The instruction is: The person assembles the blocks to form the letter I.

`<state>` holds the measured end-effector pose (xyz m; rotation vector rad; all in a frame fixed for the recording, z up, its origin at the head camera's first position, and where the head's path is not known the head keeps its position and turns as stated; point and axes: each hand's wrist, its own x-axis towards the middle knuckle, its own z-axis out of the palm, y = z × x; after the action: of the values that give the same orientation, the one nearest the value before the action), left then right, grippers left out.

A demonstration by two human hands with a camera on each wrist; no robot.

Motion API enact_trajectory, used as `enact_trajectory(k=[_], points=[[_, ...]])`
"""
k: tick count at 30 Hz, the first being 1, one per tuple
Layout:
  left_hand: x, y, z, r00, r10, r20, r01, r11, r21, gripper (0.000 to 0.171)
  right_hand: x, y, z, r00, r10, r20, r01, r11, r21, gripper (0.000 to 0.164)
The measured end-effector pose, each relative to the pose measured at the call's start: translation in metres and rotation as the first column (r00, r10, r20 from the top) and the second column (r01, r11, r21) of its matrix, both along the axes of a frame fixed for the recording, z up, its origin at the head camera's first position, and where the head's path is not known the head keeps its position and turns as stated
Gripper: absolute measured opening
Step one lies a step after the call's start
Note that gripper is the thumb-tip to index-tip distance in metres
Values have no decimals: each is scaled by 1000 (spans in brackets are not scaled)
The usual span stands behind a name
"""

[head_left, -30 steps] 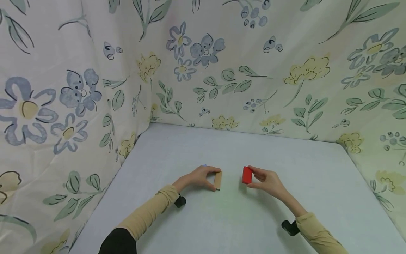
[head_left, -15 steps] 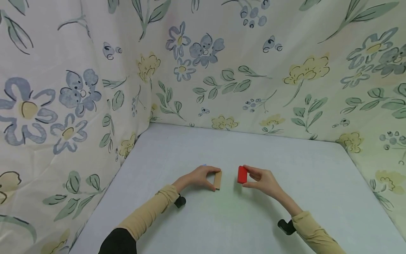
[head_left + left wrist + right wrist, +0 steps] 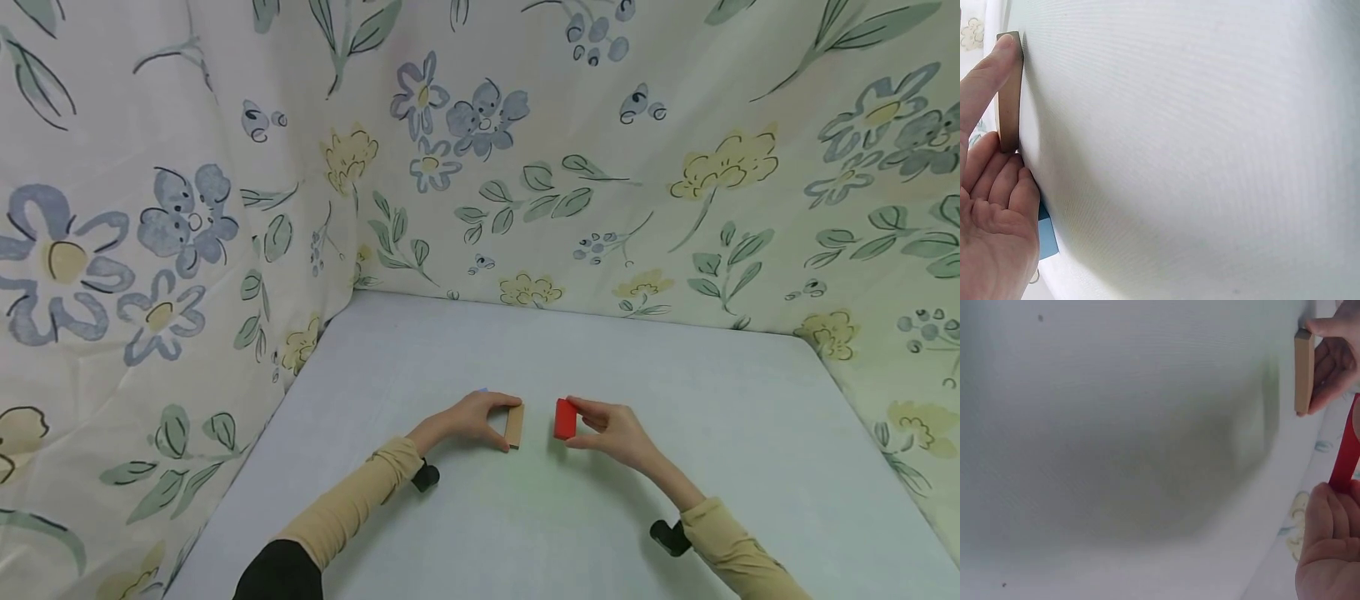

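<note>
My left hand [image 3: 472,415] holds a plain wooden block [image 3: 514,427] by its two ends, thumb at the near end and fingertips at the far one. The block lies low at the table surface, long and narrow [image 3: 1010,106] in the left wrist view. To its right, a red block [image 3: 565,419] is pinched lengthwise between thumb and fingers of my right hand [image 3: 621,435], its shadow falling on the cloth below. In the right wrist view the red block [image 3: 1345,453] appears close to the left hand and wooden block [image 3: 1303,374]. Behind the left hand's fingers a blue block [image 3: 1049,236] is partly hidden.
A white cloth covers the table [image 3: 675,383]. Flower-patterned curtains [image 3: 540,233] hang along its back and left side. A black wrist camera [image 3: 426,476] sits below the left wrist, another black camera [image 3: 670,537] below the right.
My right hand has carried the red block leftward, toward the wooden block, narrowing the gap. The left hand and the wooden block have stayed in place.
</note>
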<state>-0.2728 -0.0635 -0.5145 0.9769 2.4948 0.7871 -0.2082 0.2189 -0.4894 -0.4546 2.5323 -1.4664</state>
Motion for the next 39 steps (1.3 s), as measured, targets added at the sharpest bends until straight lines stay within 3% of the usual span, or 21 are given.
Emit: enact_trajectory(k=[22,39], points=[[1,0,-1,1000,1,1,-1,1000,2,80,3,-4,-21,999,22,-42,-16,990,139,72],[0,0,0,1000,-4,5,4,1000,-6,80,5,-6,-31,995,-9,-102,32,972,232,72]])
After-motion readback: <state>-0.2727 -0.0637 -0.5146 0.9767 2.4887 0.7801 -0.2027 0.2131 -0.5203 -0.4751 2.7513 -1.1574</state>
